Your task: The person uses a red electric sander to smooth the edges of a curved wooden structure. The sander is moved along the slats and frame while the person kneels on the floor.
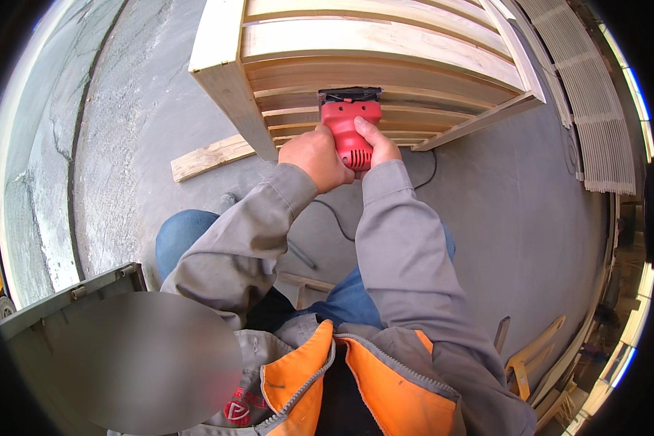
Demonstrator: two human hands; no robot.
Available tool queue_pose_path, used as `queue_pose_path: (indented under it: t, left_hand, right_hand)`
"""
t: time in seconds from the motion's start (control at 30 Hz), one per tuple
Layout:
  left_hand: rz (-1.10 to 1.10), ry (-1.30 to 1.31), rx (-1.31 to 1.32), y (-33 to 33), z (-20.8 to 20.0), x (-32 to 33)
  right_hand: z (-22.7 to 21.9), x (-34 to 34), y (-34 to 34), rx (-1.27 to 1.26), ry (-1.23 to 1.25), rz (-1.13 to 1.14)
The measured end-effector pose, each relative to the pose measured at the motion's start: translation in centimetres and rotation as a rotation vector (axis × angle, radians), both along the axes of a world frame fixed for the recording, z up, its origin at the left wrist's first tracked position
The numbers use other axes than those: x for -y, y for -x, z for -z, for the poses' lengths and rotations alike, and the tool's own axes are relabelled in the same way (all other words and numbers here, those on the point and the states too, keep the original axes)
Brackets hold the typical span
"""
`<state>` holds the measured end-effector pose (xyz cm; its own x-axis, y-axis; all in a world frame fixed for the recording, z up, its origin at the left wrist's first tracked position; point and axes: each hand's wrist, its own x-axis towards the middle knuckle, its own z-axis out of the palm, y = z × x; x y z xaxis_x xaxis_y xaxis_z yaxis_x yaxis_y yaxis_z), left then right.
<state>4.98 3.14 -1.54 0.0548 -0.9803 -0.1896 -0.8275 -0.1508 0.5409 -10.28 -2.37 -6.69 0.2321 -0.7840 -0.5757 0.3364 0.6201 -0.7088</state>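
Here's the red sander [351, 131], right at the near side of the wooden frame [378, 40], its dark front end up among the slats. Whether its base is actually pressing on the wood, I can't tell from this angle. Both hands are on it, a proper two-handed hold! The left hand [316, 158] is curled snugly around the left side of the body, below the frame's slats. Over on the other side, the right hand [379, 147] is closed on the body too, thumb laid along the top, pointing up toward the frame; its other fingers are mostly hidden.

Grey sleeves [407, 232] reach up toward the frame, and blue jeans [182, 236] show at the knees, nearer the wearer than the frame. A thin dark cord [435, 171] curves over the grey floor [516, 211], just off the frame's near side. Down to the frame's left, a loose plank [207, 158] lies with one end by its corner leg. And out to the frame's right, there's a pale ribbed panel [587, 102].
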Motion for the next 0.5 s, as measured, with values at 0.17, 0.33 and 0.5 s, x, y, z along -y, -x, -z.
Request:
queue_pose_path:
  t: [0.17, 0.33, 0.5]
  left_hand:
    - [0.027, -0.039, -0.05, 2.6, 0.8, 1.4]
    - [0.042, -0.018, -0.091, 4.4, 1.2, 2.1]
    - [0.077, -0.018, -0.109, 6.2, 1.2, 3.1]
  right_hand:
    - [0.7, 1.1, 2.9, -0.033, -0.028, 0.025]
    - [0.8, 1.6, 4.9, -0.042, -0.01, 0.06]
    - [0.1, 1.8, 6.5, -0.113, -0.004, 0.125]
